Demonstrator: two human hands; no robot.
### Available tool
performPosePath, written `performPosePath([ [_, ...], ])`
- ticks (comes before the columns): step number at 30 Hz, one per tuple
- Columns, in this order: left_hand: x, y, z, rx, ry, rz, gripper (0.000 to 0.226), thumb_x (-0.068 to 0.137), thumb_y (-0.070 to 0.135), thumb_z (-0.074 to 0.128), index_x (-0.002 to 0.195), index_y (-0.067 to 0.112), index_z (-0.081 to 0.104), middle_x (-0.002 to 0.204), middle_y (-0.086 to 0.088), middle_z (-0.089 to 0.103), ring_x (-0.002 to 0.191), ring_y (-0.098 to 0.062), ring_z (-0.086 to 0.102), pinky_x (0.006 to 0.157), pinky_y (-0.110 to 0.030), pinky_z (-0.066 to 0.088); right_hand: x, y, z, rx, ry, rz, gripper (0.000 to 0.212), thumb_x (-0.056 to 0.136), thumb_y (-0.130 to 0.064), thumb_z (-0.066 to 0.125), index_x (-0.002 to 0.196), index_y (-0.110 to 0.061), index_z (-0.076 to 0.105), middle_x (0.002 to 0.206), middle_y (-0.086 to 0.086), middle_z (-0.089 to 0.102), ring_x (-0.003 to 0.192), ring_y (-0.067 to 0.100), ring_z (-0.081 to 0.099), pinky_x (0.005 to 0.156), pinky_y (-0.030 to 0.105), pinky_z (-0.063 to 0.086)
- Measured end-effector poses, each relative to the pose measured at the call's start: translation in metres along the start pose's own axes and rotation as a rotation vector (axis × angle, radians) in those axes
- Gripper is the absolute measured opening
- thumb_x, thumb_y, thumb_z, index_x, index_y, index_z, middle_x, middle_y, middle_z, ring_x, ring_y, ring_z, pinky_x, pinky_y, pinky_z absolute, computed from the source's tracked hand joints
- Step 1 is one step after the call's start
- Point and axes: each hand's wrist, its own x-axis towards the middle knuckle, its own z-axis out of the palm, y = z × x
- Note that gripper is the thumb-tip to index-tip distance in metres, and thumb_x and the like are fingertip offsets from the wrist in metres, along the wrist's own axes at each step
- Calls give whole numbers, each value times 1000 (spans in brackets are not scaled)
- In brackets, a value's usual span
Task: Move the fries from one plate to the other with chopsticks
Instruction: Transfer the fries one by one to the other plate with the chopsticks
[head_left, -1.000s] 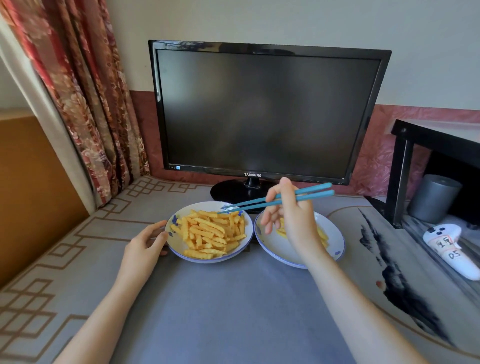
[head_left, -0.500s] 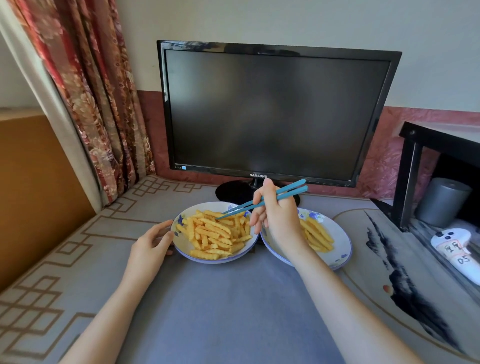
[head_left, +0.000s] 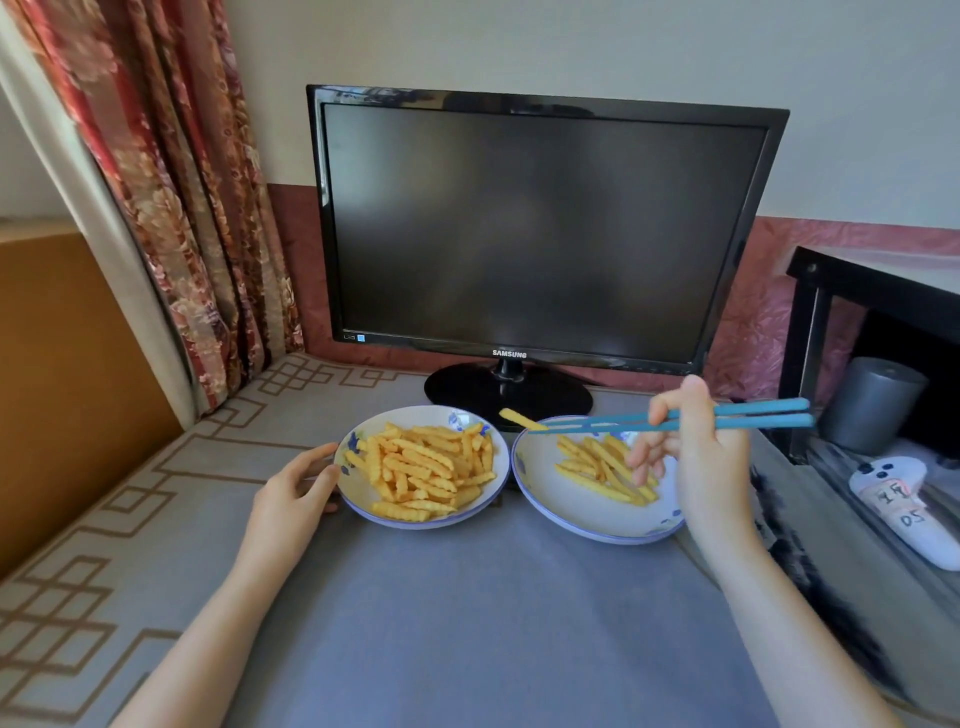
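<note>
Gripping the blue chopsticks (head_left: 758, 422), the right hand (head_left: 711, 462) holds one fry (head_left: 517, 417) clamped at their tips, out to its left above the far rim of the sparser right plate (head_left: 566, 506), while the left hand (head_left: 291, 493), fingers loose, touches the fuller left plate (head_left: 358, 491) on the desk (head_left: 467, 623).

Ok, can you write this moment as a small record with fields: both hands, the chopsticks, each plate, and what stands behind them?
left hand: rests against the left rim of the left plate
right hand: holds the blue chopsticks
chopsticks: tips pinch one fry in the air, over the far left edge of the right plate
left plate: holds a pile of fries
right plate: holds a few fries, with much bare surface
behind: monitor, screen dark
</note>
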Motion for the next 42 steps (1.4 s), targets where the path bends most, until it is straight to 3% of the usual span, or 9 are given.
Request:
performPosePath([
  [6,1,-2,0,-1,4,-6,28,96,14,50,120,17,62,96,-3,68,72,-13,63,53,2,41,-5,14,-42,-44,71,-5,44,103,-27,30,67,-7,46,41,14,54,30,23,45,36,22,27],
  [13,2,-2,1,-5,-1,-15,26,96,16,50,118,22,62,95,1,69,72,-15,65,53,3,41,-3,22,-43,-85,28,26,45,103,-29,32,68,-6,49,43,15,55,31,24,46,35,20,28],
  [16,2,-3,0,-2,-4,-15,26,95,16,50,118,22,62,90,8,67,71,-15,65,54,2,42,-4,13,-35,-65,23,-14,44,103,-26,31,68,-6,49,43,16,54,32,25,46,36,22,28],
  [19,2,-3,1,0,-1,-11,27,96,16,50,119,22,62,94,3,68,71,-15,65,53,2,42,-8,2,-19,-33,-6,-25,43,102,-25,33,67,-8,49,43,16,54,32,25,45,38,24,28],
  [31,1,0,1,-2,4,-2,28,95,13,50,121,17,61,97,-1,68,71,-13,64,54,2,41,-25,-11,51,27,-317,47,45,103,-27,30,70,-5,49,45,13,57,33,22,50,40,25,31],
  [42,0,0,0,10,7,1,29,96,12,49,122,15,61,98,-4,68,70,-12,62,53,2,41,-25,-2,61,17,-274,62,47,103,-28,30,65,-8,49,44,14,58,33,26,49,39,25,29],
])
